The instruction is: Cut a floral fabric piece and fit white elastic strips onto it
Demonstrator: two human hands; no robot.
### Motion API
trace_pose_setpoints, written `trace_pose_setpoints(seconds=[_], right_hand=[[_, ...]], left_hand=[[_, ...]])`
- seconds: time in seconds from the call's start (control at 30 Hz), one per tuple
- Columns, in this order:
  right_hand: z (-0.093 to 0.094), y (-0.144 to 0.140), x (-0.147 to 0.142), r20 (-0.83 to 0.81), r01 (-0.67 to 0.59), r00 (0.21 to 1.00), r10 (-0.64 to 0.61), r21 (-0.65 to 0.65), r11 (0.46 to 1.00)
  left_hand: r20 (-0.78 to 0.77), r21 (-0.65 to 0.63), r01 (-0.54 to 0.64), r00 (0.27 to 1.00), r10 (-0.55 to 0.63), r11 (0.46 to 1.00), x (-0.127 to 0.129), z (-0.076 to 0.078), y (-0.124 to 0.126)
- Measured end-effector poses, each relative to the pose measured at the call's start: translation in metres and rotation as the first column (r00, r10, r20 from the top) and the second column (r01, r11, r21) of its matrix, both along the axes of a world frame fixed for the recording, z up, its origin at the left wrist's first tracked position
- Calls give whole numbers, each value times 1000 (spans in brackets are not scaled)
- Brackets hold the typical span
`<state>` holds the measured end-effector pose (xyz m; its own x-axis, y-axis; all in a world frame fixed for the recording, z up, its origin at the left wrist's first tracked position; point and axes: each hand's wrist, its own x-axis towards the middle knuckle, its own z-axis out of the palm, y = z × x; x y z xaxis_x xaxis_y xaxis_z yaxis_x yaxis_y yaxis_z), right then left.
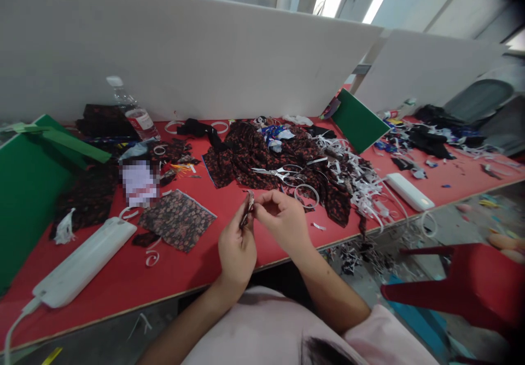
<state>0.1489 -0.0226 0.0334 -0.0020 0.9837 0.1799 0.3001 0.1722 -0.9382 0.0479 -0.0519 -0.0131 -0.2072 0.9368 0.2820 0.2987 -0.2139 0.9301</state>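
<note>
Head view: both hands pinched together on a small fabric scrap, left hand below, right hand beside, just above the red surface. Scissors lying on dark patterned cloth behind.

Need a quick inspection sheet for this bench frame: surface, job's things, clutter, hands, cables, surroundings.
Surface: red table, largely covered.
Job's things: small fabric piece pinched between both hands; scissors lying on dark patterned fabric.
Clutter: white strip offcuts, patterned fabric square, water bottle, green boards.
Hands: left hand and right hand both closed on the fabric piece.
Cables: white cord from the white device at left.
Surroundings: white partition behind; red chair at right.
</note>
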Motion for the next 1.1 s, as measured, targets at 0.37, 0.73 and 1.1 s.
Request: trace_pose_setpoints(seconds=[0.37,0.73,1.1], right_hand=[[8,1,-1,61,-12,998,12,-1,1000],[8,0,-1,56,-46,998,42,72,996],[7,-1,2,54,-26,998,26,-10,1000]], left_hand=[[-184,129,-43,981,67,991,-1,-1,0],[-126,110,-11,992,24,994,-1,0,-2],[-50,44,-2,999,4,999,0,1,-1]])
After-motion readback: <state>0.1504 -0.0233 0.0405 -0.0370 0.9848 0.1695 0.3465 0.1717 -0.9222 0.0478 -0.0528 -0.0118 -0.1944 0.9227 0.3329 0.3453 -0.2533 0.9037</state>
